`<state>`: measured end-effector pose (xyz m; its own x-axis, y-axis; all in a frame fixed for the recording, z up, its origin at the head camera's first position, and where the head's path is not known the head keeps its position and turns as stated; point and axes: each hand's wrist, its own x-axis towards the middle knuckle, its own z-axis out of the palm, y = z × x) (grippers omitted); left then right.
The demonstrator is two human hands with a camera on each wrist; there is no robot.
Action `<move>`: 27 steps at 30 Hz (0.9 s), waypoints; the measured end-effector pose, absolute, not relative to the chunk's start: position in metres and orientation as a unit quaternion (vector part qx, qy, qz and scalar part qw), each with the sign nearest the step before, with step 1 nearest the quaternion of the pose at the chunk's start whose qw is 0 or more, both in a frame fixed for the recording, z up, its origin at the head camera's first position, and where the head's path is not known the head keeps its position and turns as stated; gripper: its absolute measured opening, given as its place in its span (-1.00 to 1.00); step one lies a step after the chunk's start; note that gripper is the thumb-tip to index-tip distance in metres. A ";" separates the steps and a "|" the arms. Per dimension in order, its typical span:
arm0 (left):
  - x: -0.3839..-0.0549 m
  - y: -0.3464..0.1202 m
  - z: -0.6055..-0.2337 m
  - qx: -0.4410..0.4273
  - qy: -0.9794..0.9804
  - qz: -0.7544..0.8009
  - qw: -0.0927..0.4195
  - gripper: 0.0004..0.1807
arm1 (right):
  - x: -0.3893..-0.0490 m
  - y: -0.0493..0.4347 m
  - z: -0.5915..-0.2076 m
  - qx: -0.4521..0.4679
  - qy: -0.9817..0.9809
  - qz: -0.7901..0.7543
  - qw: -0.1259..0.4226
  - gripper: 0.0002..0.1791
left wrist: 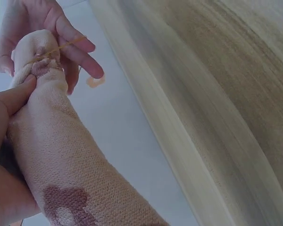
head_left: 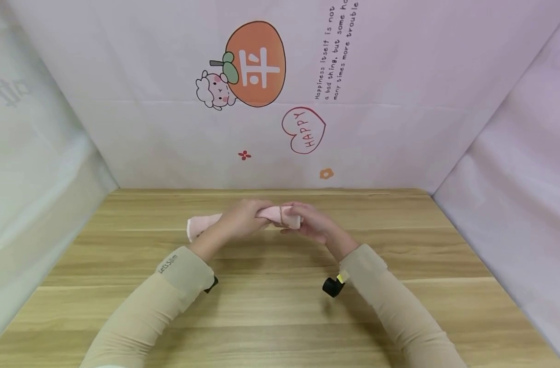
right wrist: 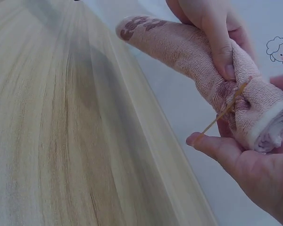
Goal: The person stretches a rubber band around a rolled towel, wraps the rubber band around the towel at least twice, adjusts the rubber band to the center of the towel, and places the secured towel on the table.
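Observation:
A rolled pink towel (head_left: 204, 225) with brown printed marks is held over the far part of the table. My left hand (head_left: 244, 220) grips it near the middle, thumb pressed along the roll. At the towel's right end is my right hand (head_left: 313, 223), its fingers spread around that end. A thin yellowish rubber band (right wrist: 233, 100) crosses the roll close to this end. In the right wrist view the band is pulled out taut from the towel to a right-hand fingertip (right wrist: 194, 139). The cloth is pinched in under the band, and the end shows spiral layers with a white edge.
The wood-grain table (head_left: 271, 306) stretches out below both forearms. A white printed cloth (head_left: 169, 128) stands upright behind its far edge, with more white cloth at both sides. Small black cameras (head_left: 331, 287) sit at the wrists.

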<state>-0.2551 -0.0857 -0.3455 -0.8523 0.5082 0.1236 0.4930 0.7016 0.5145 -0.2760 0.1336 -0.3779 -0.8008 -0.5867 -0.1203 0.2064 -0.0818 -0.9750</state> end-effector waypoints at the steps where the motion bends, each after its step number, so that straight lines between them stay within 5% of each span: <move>1: -0.256 -0.086 -0.346 0.268 0.921 0.282 0.014 -0.77 | -0.276 0.134 -0.377 -0.157 0.617 -0.720 0.277 -0.41; 9: -0.258 -0.090 -0.350 0.248 0.891 0.379 0.032 -0.77 | -0.272 0.134 -0.375 -0.182 0.590 -0.746 0.251 -0.48; 17: -0.257 -0.092 -0.344 0.228 0.861 0.451 0.053 -0.75 | -0.264 0.136 -0.378 -0.259 0.601 -0.726 0.212 -0.05; 27: -0.263 -0.100 -0.343 0.201 0.869 0.451 0.028 -0.68 | -0.269 0.137 -0.379 -0.313 0.660 -0.660 0.174 -0.05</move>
